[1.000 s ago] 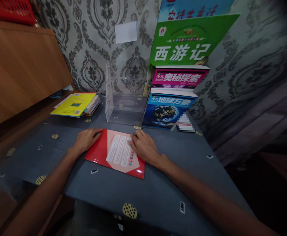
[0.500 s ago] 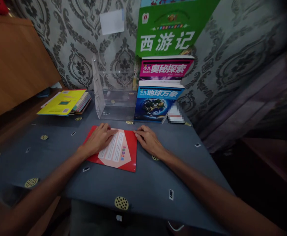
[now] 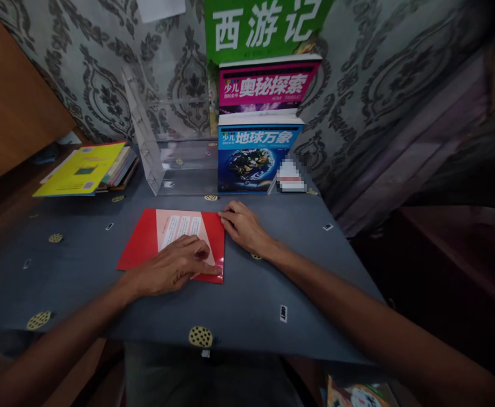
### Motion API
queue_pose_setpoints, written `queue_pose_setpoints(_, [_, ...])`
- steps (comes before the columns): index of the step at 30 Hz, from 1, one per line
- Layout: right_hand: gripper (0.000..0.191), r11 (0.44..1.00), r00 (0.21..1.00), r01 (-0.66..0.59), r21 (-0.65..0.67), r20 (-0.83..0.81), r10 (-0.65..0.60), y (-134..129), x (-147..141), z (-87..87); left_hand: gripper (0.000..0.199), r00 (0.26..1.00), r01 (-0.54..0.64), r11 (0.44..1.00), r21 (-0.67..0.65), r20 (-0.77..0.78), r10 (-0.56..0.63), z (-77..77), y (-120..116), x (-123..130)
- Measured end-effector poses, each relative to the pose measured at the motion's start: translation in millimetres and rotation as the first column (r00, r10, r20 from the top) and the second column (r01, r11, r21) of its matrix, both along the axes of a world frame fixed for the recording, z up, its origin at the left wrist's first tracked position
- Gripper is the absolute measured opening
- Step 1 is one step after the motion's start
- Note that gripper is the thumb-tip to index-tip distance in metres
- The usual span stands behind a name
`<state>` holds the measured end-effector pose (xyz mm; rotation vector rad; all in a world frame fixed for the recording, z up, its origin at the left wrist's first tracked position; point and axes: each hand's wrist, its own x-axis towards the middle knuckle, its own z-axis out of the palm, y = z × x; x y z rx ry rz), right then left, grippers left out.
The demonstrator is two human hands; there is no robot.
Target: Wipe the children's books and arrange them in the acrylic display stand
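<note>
L hand (image 3: 173,265) on red book (image 3: 139,240), R hand (image 3: 243,226) at edge

Book (image 3: 141,240) before clear rack (image 3: 188,182)

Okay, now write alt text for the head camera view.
Two bare hands, left and right, touch a red booklet on a grey cloth-covered table. Behind it, a clear rack holds upright books on its right side; a stack topped with yellow lies left.

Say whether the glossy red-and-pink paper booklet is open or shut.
Shut: the booklet lies flat with one cover facing up and no inner pages showing; the bare left hand is over it.
</note>
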<state>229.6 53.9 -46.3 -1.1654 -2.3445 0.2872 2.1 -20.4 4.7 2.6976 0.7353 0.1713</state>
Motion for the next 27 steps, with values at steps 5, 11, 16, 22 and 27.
queue_pose_setpoints(5, [0.03,0.997,0.995,-0.014,-0.082,-0.096,0.006,4,3,0.2,0.047,0.999,-0.027,0.989,0.149,-0.022,0.031,-14.6,21,7])
queue_pose_setpoints(11, [0.045,0.989,0.963,-0.047,-0.14,-0.268,0.007,13,9,-4.1,0.047,0.983,-0.131,0.95,0.285,-0.088,0.162,-21.9,54,16])
queue_pose_setpoints(16, [0.042,0.991,0.949,-0.032,-0.13,-0.316,-0.011,14,10,-7.9,0.046,0.966,-0.172,0.929,0.329,-0.128,0.225,-19.9,74,22])
queue_pose_setpoints(22, [0.036,0.997,0.919,0.018,-0.069,-0.392,-0.043,8,10,-7.0,0.051,0.949,-0.244,0.915,0.32,-0.115,0.294,-22.4,80,28])
queue_pose_setpoints(27, [0.033,0.999,0.95,-0.03,-0.027,-0.313,0.02,5,8,-6.7,0.039,0.966,-0.236,0.939,0.251,-0.039,0.254,-13.3,73,22])
